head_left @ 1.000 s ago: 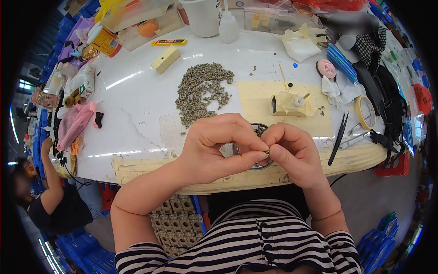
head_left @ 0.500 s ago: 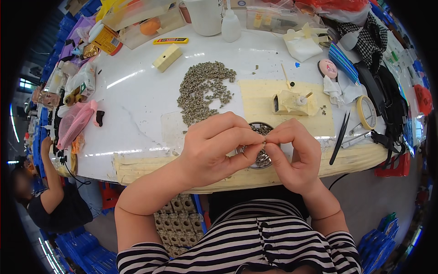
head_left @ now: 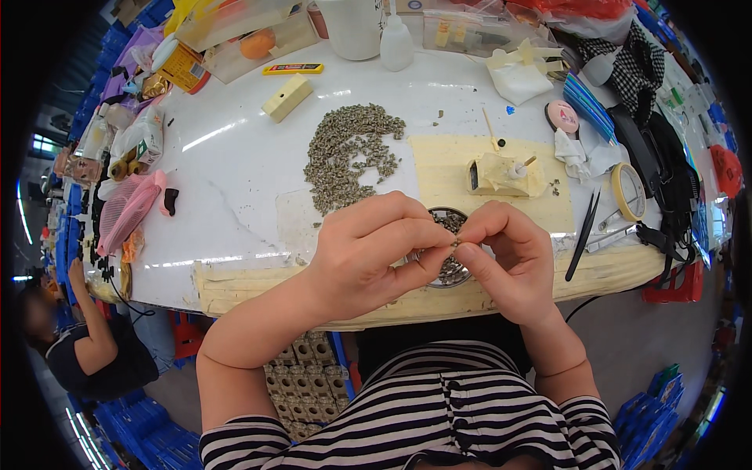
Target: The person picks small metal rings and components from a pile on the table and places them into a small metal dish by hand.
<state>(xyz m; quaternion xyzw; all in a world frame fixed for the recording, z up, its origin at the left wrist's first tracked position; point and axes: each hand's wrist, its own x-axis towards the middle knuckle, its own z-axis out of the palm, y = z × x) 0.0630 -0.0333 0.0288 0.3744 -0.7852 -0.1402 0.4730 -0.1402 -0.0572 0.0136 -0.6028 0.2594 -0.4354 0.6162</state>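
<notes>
My left hand [head_left: 384, 254] and my right hand [head_left: 509, 262] meet in a pinch, thumb against forefinger on each side. Between the fingertips sits a tiny piece, mostly covered by the fingers and too small to name. Just beneath the hands is a round metal dish [head_left: 454, 283] holding many small metal parts, partly hidden by my fingers. Beyond my left hand lies a loose heap of small grey-brown metal parts [head_left: 337, 149] on the white table. A taped block [head_left: 501, 177] with a short stick on it stands on a yellowish sheet beyond my right hand.
Black tweezers [head_left: 583, 239] and a tape roll [head_left: 628, 193] lie at the right. A cream block [head_left: 287, 99], a white squeeze bottle [head_left: 396, 43] and clear boxes stand at the back. Yellowish tape [head_left: 251, 291] covers the front edge. A co-worker [head_left: 98, 345] sits at far left.
My right hand has shifted slightly, its thumb and forefinger a little changed in angle; the left hand stays almost still. At far left, the co-worker's arm has moved a little.
</notes>
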